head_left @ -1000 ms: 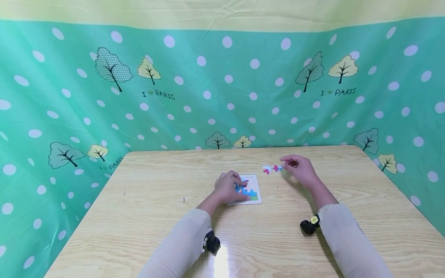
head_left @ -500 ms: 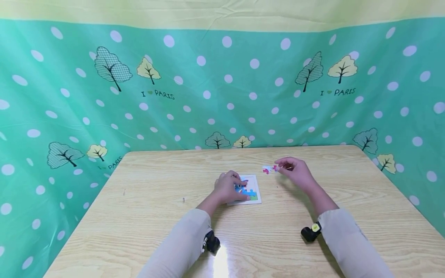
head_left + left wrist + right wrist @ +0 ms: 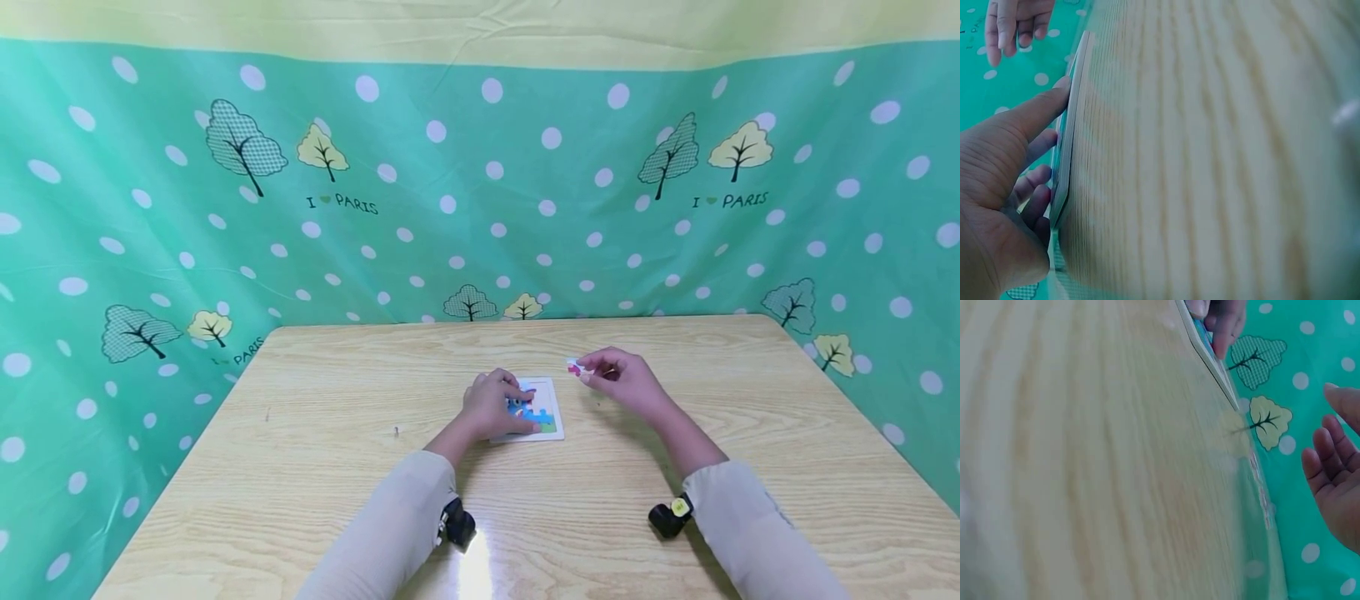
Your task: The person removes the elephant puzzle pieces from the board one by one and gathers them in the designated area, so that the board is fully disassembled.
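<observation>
A small jigsaw puzzle in a white-framed board (image 3: 553,396) lies mid-table, its picture mainly blue with some green. My left hand (image 3: 491,407) rests on it from the left, fingers spread over the picture and hiding part of it. In the left wrist view the thumb touches the edge of the board (image 3: 1071,134). Loose pink-and-white puzzle pieces (image 3: 574,367) lie just beyond the board's right corner. Over them is my right hand (image 3: 626,382), fingers loosely bent, covering some of them. The right wrist view shows that hand (image 3: 1338,465) raised above the pieces (image 3: 1264,503), holding nothing.
The wooden table (image 3: 337,500) reaches back to a green polka-dot cloth (image 3: 420,208). A tiny dark speck (image 3: 397,432) lies left of the board. Black wrist cameras (image 3: 457,525) hang under both sleeves.
My right hand has moved left across the loose pieces, from their right end toward the board, and now covers more of them. My left hand and the board have stayed put.
</observation>
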Demonstrator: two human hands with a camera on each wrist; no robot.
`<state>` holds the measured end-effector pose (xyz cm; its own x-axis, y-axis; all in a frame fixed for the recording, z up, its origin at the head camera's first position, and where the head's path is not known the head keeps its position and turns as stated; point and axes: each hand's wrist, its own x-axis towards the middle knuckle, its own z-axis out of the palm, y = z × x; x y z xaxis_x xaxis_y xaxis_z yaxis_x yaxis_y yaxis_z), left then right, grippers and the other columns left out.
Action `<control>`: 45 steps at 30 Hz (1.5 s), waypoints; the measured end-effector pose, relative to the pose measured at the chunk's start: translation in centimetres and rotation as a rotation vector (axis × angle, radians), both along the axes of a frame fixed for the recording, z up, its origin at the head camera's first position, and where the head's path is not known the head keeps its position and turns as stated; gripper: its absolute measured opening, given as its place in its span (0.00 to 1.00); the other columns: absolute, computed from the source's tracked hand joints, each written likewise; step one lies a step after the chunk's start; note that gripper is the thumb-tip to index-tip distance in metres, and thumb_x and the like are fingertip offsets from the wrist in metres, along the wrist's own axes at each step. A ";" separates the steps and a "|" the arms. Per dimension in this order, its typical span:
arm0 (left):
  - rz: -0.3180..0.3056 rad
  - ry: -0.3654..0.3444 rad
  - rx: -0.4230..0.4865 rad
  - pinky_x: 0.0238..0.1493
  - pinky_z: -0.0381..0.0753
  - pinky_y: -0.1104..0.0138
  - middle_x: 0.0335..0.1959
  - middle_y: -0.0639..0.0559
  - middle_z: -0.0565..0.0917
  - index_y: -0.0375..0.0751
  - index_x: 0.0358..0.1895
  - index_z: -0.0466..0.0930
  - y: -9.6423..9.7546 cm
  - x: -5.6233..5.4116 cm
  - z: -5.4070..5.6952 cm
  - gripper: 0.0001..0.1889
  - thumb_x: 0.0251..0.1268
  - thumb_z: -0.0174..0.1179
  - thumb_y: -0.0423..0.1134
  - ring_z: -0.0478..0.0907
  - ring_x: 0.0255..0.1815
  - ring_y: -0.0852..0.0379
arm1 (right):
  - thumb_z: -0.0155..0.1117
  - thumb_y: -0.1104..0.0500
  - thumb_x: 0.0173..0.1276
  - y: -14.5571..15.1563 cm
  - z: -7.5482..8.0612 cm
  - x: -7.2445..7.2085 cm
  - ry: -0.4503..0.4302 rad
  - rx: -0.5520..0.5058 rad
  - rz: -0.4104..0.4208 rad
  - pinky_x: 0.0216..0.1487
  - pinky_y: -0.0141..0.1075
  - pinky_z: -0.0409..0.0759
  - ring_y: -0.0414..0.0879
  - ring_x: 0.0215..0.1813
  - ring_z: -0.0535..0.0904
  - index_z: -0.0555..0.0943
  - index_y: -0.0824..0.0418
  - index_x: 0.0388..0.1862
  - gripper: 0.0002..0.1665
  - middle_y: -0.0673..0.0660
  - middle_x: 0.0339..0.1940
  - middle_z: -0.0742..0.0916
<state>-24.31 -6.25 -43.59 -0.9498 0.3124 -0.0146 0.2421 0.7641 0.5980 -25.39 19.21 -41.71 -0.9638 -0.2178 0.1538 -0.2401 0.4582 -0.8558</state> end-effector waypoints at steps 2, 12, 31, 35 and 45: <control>-0.001 0.000 -0.007 0.55 0.64 0.58 0.51 0.58 0.73 0.56 0.52 0.86 0.0 0.0 0.0 0.27 0.44 0.77 0.56 0.64 0.52 0.55 | 0.69 0.62 0.64 -0.2 0.0 0.2 0.000 -0.002 0.015 0.40 0.35 0.79 0.51 0.40 0.77 0.84 0.62 0.50 0.15 0.56 0.41 0.84; 0.000 -0.002 -0.005 0.54 0.64 0.58 0.52 0.58 0.73 0.55 0.52 0.86 0.0 0.1 0.2 0.27 0.44 0.77 0.56 0.65 0.52 0.54 | 0.68 0.64 0.65 -1.3 -0.1 1.0 0.029 -0.003 0.077 0.41 0.34 0.79 0.49 0.40 0.77 0.84 0.63 0.49 0.14 0.63 0.45 0.84; -0.045 0.036 -0.093 0.51 0.65 0.59 0.55 0.57 0.73 0.57 0.57 0.83 0.0 0.1 0.2 0.29 0.48 0.74 0.59 0.64 0.52 0.54 | 0.69 0.64 0.64 -2.7 -0.2 2.0 -0.008 0.030 0.203 0.39 0.34 0.77 0.48 0.38 0.77 0.83 0.66 0.49 0.14 0.57 0.40 0.84; -0.070 0.032 -0.093 0.49 0.65 0.60 0.55 0.57 0.72 0.57 0.58 0.82 -0.3 -0.1 0.0 0.29 0.50 0.73 0.59 0.63 0.51 0.54 | 0.68 0.64 0.65 -2.9 -0.1 1.9 -0.033 0.081 0.286 0.40 0.35 0.78 0.48 0.39 0.77 0.82 0.66 0.51 0.16 0.59 0.41 0.83; -0.122 -0.008 -0.072 0.48 0.65 0.62 0.57 0.58 0.71 0.57 0.60 0.80 -0.8 -0.4 0.3 0.27 0.54 0.70 0.53 0.63 0.51 0.55 | 0.67 0.66 0.66 -3.4 -0.4 1.1 -0.074 0.167 0.403 0.45 0.39 0.79 0.48 0.41 0.77 0.81 0.64 0.54 0.18 0.58 0.42 0.83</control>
<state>-24.68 -7.03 -43.25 -0.9047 0.4232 -0.0487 0.3312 0.7706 0.5445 -24.30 15.80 -42.08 -0.8037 -0.5947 0.0186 -0.3691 0.4739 -0.7995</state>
